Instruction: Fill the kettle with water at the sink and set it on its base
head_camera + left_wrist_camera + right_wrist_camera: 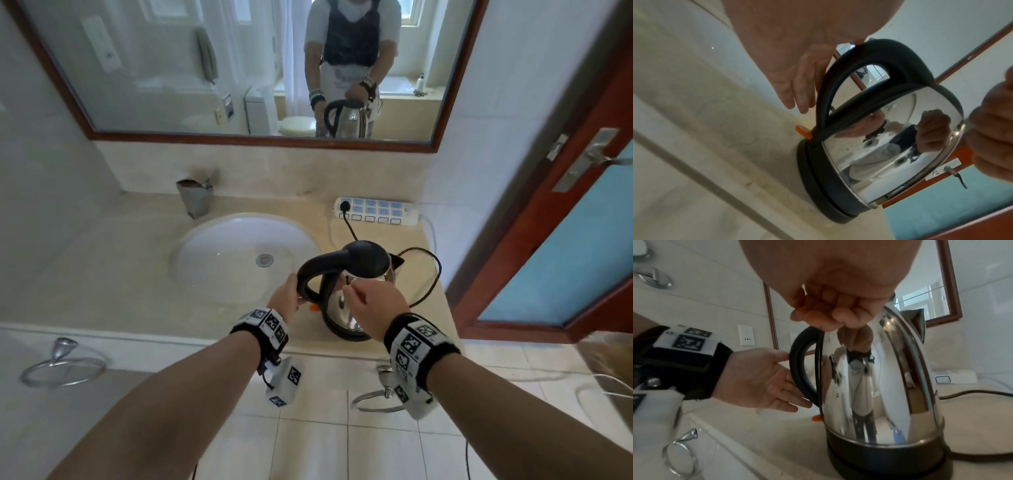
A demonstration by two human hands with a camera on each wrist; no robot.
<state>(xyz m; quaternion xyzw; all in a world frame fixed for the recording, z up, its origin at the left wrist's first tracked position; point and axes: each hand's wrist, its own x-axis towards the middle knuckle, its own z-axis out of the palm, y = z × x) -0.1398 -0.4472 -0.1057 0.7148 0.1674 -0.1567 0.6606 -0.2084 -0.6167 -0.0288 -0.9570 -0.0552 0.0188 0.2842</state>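
Note:
A shiny steel kettle (346, 308) with a black lid and a black handle (308, 270) stands on its black base (346, 334), on the counter right of the white sink (191, 236). My left hand (284, 298) is open, its straight fingers lying against the outside of the handle (799, 369). In the left wrist view the fingers (797, 91) lie along the handle (838, 81), above the orange switch (802, 131). My right hand (370, 301) hovers curled beside the top of the kettle (890, 378), with nothing seen in its fingers (834, 309).
A chrome faucet (195, 198) stands behind the sink. A white power strip (376, 210) lies by the back wall, and a black cord (428, 274) loops behind the kettle. A red door (565, 240) stands at the right, a towel ring (65, 363) below the counter edge.

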